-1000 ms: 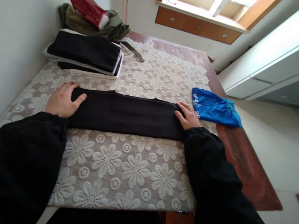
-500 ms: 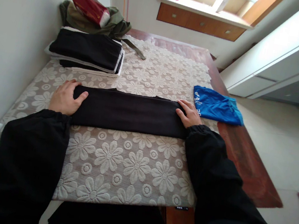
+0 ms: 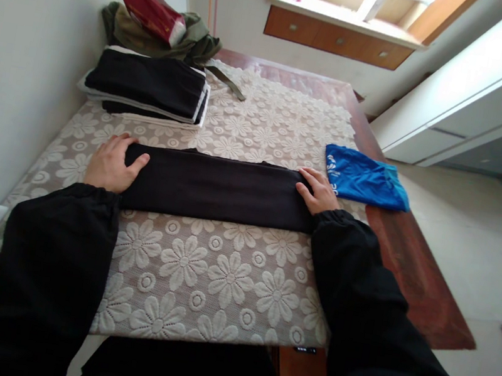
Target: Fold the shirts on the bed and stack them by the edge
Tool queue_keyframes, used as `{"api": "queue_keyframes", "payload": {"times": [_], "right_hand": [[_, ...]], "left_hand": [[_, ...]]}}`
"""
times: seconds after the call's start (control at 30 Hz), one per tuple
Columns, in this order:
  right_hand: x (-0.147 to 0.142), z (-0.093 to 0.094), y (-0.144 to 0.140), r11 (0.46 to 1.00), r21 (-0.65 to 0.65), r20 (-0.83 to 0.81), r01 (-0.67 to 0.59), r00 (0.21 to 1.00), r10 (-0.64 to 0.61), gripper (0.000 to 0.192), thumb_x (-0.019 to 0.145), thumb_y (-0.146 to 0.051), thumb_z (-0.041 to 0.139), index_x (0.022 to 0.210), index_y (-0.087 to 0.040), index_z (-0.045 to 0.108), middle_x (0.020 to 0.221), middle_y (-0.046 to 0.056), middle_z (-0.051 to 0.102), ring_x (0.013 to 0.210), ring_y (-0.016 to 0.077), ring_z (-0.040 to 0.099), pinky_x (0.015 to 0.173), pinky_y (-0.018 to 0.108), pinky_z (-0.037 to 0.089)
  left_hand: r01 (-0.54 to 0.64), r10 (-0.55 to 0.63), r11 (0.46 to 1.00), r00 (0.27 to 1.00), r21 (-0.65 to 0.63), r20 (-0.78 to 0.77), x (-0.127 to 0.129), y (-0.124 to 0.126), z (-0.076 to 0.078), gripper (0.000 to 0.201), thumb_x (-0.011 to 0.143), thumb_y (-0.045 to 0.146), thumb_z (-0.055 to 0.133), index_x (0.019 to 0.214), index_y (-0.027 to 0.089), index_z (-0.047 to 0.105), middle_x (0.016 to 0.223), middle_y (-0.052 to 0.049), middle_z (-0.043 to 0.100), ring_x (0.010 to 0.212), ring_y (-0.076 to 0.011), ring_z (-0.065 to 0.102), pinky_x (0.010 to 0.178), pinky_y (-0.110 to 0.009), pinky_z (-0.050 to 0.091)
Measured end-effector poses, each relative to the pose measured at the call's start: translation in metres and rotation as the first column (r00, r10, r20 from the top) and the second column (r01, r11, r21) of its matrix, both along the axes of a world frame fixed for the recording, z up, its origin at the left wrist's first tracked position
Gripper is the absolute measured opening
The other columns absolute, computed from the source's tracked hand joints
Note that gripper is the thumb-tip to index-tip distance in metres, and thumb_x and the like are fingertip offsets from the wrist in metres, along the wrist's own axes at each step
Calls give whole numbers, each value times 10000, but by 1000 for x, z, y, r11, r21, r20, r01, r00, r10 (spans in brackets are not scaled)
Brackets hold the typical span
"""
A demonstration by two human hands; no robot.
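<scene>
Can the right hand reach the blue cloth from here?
Likely yes: the right hand rests on the right end of the black cloth, close beside the blue cloth, and nothing visible stands between them.

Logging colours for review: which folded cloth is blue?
The white-printed cloth beside the right hand; the long strip is black, the stack black and white.

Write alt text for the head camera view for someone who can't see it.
A person's left hand and right hand rest on opposite ends of a folded black cloth on a floral tablecloth. Beyond, at left, are a fabric stack and a red packet on olive fabric; at right lies a blue cloth.
</scene>
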State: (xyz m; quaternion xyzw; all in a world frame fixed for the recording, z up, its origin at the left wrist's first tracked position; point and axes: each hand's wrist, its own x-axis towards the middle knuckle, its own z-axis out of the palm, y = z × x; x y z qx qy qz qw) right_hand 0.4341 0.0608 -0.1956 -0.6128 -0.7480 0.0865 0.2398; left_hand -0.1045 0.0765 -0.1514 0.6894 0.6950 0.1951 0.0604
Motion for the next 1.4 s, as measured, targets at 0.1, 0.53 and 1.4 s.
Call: {"api": "queue_keyframes", "payload": {"times": [0.1,0.53,1.4], "right_hand": [[1,0,0,1000,1,-1,-7,1000,7,640,1042,-599,478,1526,-220,658,1558,145,619,1508,368,521,1325,577,379],[0,-1,-1,1000,0,8,0,1000,0,642,1047,-583,471,1536,-207,647,1562,144,613,1512,346,521,1332,545,377],[0,1,0,1000,-5,10,6,1000,-6,636,1033,-575,500,1522,-202,661,1557,151,617,1503,366,523,1326,559,377]], "left_hand": [[-1,1,1000,1000,-2,1,-1,0,0,663,983,518,476,1475,96,617,1631,-202,544,1539,-367,484,1322,-512,350],[-126,127,990,992,-59,19,2,-2,1,879,968,561,558,1643,27,379,1655,-281,488,1538,-452,477,1292,-582,383],[-220,151,945,950,-241,-274,0,-23,42,737,962,617,547,1406,32,613,1473,-297,606,1426,-500,538,1196,-623,467]]}}
